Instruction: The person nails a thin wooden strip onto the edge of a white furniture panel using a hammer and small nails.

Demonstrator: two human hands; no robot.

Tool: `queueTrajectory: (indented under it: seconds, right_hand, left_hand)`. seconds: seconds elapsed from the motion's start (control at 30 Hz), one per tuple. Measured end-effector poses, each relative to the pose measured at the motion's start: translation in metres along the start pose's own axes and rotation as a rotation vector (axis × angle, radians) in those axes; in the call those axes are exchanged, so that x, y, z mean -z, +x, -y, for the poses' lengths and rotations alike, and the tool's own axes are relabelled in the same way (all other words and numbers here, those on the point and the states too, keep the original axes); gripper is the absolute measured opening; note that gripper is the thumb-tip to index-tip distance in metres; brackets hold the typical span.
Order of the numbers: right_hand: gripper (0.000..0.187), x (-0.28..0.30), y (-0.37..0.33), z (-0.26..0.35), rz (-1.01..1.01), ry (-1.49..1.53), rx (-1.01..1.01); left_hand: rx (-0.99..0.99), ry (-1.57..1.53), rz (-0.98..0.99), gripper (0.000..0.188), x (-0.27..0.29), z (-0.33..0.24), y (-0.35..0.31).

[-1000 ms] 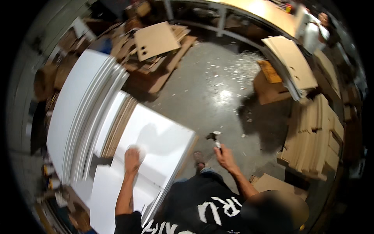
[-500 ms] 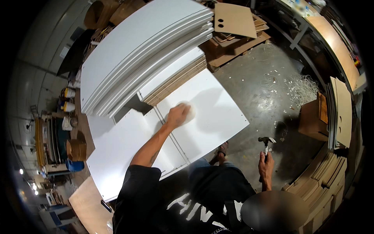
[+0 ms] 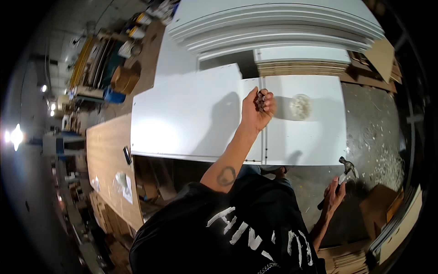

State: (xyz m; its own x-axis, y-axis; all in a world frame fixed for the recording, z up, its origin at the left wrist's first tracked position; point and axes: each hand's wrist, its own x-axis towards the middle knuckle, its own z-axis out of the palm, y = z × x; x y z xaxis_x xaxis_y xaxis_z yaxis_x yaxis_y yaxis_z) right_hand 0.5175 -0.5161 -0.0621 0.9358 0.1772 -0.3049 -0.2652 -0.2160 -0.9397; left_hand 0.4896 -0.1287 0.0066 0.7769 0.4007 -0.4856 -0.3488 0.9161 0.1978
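My left hand (image 3: pixel 258 108) is turned palm up with its fingers curled around several small dark brown fittings (image 3: pixel 260 101), whose exact kind is too small to make out. It hovers over the seam between two white panels (image 3: pixel 191 123). Right of it, a round pale tub of small whitish pieces (image 3: pixel 300 108) rests on the right-hand panel (image 3: pixel 315 141). Off the panels' near right corner, my right hand (image 3: pixel 335 192) grips a claw hammer (image 3: pixel 342 180) by its handle, head up.
Beyond the panels lie a stack of curved white boards (image 3: pixel 273 29) and a shorter stack of straight boards (image 3: pixel 301 68). A wooden table (image 3: pixel 109 160) stands at left. Pale scraps (image 3: pixel 388 160) litter the floor at right, near a brown box (image 3: pixel 378 205).
My left hand has come out of the tub and turned palm up with brown fittings in it. My view has swung left. The hammer stays in my right hand.
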Motion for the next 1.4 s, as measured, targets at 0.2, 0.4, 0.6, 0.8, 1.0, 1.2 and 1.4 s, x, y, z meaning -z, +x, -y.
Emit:
queueTrajectory:
  seconds: [0.2,0.4,0.6,0.8,1.0,1.2,1.4]
  right_hand:
    - [0.022,-0.095,-0.006,0.056,0.31,-0.23,-0.051]
    - [0.036,-0.151,-0.05,0.008,0.534,-0.353,0.195]
    - [0.049,-0.178,-0.07,-0.067,0.948,0.972,-0.487]
    - [0.05,-0.187,-0.122,-0.027,0.142,0.113,-0.174]
    - [0.034,-0.241,-0.169,0.041,0.129,-0.706,-0.002]
    - [0.026,-0.248,-0.199,0.054,-0.1,-0.651,0.349]
    - [0.03,-0.194,-0.191,0.005,0.008,-0.672,0.393]
  left_hand:
    - [-0.239,0.252,0.002,0.049,0.071,-0.135,-0.119]
    - [-0.709,0.372,-0.331,0.032,0.2,-0.336,-0.272]
    - [-0.692,1.706,-1.141,0.034,0.322,-0.475,-0.35]
    - [-0.155,1.141,-0.541,0.036,0.243,-0.379,-0.311]
    - [0.573,0.394,0.206,0.018,0.157,-0.23,-0.217]
    - [0.665,0.562,0.237,0.02,0.104,-0.184,-0.191]
    - [0.608,0.676,0.092,0.034,0.12,-0.132,-0.174]
